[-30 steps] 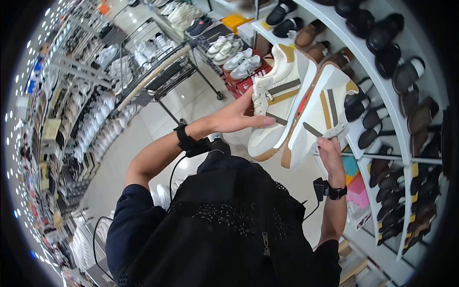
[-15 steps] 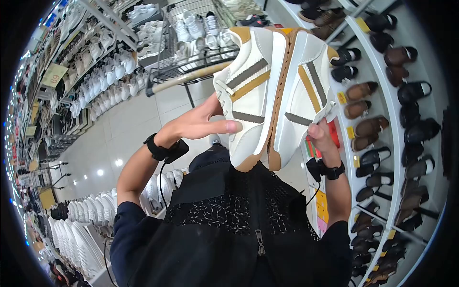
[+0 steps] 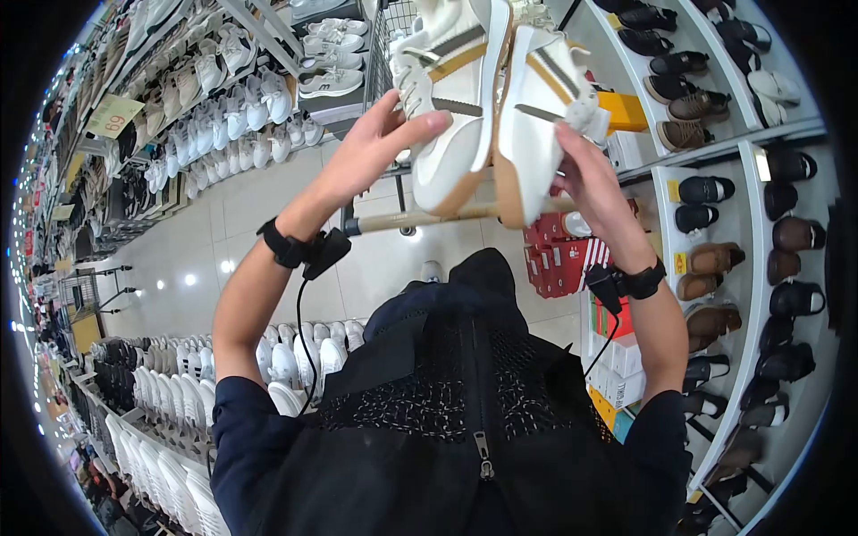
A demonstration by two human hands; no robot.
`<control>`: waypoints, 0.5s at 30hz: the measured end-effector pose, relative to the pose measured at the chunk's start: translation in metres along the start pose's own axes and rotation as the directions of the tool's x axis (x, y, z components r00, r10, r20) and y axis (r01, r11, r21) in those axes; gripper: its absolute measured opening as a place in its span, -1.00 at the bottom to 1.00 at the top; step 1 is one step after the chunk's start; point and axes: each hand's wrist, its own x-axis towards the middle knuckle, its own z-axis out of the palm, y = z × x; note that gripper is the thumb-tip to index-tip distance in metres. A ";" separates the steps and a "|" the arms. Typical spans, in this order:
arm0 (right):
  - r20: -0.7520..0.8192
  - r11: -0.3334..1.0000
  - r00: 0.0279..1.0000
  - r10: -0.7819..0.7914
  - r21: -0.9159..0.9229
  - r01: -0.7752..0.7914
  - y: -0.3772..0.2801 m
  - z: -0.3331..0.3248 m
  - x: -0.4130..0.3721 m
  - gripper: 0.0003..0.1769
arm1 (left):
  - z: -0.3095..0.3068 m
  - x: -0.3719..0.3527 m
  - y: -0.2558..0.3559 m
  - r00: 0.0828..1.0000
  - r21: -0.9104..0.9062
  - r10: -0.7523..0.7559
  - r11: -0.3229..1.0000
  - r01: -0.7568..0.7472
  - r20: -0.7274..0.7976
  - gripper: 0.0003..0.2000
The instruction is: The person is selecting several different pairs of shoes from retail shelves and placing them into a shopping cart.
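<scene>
My left hand [image 3: 368, 150] is closed on a white sneaker [image 3: 454, 150] with grey and tan stripes and a tan toe sole, its thumb lying across the upper. The matching right sneaker [image 3: 529, 147] is in my right hand [image 3: 593, 183], gripped from its lace side. Both shoes hang sole to sole with toes pointing towards me, a narrow gap between the toes. Their heels reach the top edge of the view. Behind and below the toes runs the tan handle [image 3: 393, 222] of a shopping cart.
White sneakers line the left racks [image 3: 259, 100], near a price sign [image 3: 114, 116]. Dark and brown shoes fill the right shelves [image 3: 753, 205]. Red shoeboxes [image 3: 556, 268] stand on the floor to the right, with more boxes [image 3: 617, 371] nearer me. Another cart [image 3: 80, 299] is far left.
Both hands have carried the sneakers up and away from my body, over the cart handle. The toes have parted slightly. The view has shifted, bringing the red shoeboxes into sight.
</scene>
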 end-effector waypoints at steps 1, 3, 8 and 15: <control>-0.067 0.986 0.994 0.092 -0.133 -0.100 -0.015 0.004 -0.012 -0.28 | 0.001 -0.002 0.006 0.999 0.042 -0.027 0.999 0.026 0.020 -0.39; -0.076 0.923 0.986 0.146 -0.348 -0.163 0.009 0.034 0.075 -0.28 | -0.076 0.053 -0.049 0.998 0.081 -0.057 0.995 0.055 0.025 -0.42; 0.007 0.711 0.993 0.118 -0.699 -0.079 -0.002 0.020 0.067 -0.35 | -0.061 0.035 -0.036 0.964 0.148 -0.254 0.959 0.241 0.078 -0.43; -0.297 0.457 0.941 0.164 -0.822 -0.339 0.035 0.098 0.045 0.08 | -0.045 -0.024 -0.112 0.977 0.249 -0.063 0.962 0.114 -0.205 -0.41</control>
